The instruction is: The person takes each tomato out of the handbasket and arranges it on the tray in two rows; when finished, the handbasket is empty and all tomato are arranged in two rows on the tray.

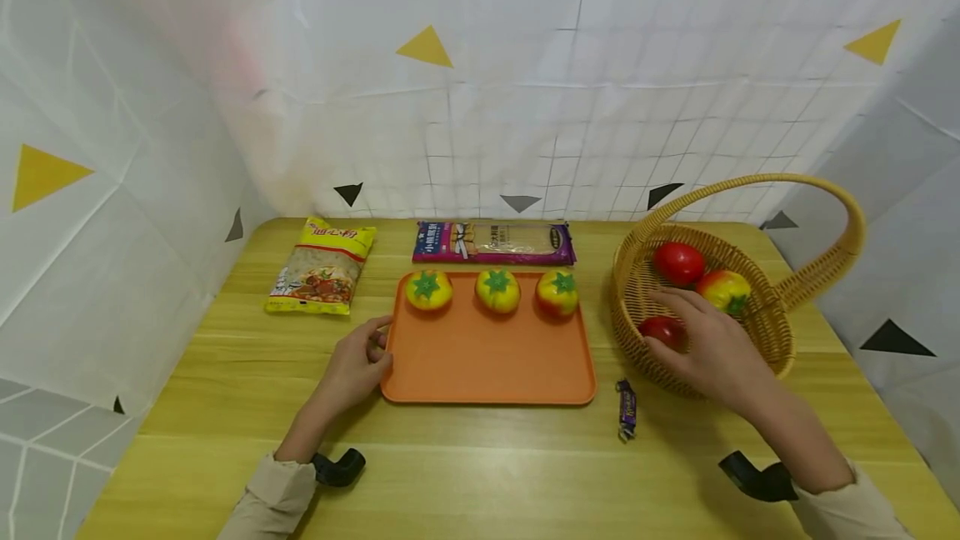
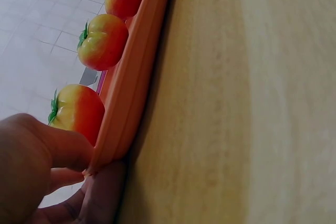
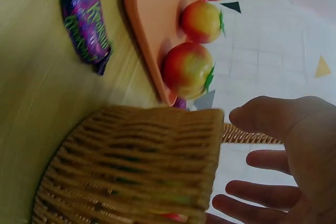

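My right hand [image 3: 312,163], fingers apart, holds its thumb just beside the rim of the wicker basket [image 3: 131,161]. Three red-and-yellow fruits [image 3: 188,70] line one edge of the orange tray [image 3: 157,9], the nearest at a corner; beside the adjoining edge lies a purple-wrapped candy [image 3: 86,22].

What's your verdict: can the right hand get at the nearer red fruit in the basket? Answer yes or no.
Probably yes: the right hand hovers over the basket, thumb close to the nearer red fruit, and the handle arches beyond the hand, leaving the near side free.
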`<state>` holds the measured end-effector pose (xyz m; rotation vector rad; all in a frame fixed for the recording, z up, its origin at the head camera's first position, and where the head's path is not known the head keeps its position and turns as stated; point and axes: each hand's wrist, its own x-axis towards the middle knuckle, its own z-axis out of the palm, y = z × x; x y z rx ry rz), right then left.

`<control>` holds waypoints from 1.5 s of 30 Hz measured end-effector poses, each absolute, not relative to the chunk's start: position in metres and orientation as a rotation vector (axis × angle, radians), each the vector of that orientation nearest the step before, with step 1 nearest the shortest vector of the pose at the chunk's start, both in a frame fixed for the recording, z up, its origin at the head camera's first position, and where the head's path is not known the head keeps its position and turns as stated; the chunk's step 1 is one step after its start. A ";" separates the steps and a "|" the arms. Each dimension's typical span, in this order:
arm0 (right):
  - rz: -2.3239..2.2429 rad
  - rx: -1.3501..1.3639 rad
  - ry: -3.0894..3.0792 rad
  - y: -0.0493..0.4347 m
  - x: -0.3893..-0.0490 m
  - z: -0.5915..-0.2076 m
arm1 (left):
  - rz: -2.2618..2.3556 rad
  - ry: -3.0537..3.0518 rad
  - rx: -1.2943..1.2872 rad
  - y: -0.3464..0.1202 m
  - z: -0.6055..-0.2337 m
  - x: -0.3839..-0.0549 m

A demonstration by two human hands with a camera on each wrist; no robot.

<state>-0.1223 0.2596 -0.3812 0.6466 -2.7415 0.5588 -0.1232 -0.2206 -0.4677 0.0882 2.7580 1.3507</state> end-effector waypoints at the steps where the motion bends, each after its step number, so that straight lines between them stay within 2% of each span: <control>1: 0.551 0.649 -2.745 0.261 -0.123 -0.382 | 1.350 2.759 0.086 -0.221 -0.468 -0.123; 21: 0.589 0.537 -3.023 0.283 -0.142 -0.394 | 1.345 2.767 0.076 -0.220 -0.467 -0.122; 36: 0.733 0.511 -2.952 0.290 -0.153 -0.413 | 1.366 2.763 0.087 -0.222 -0.469 -0.122; 45: 0.810 0.317 -2.865 0.290 -0.147 -0.409 | 1.377 2.767 0.111 -0.222 -0.468 -0.123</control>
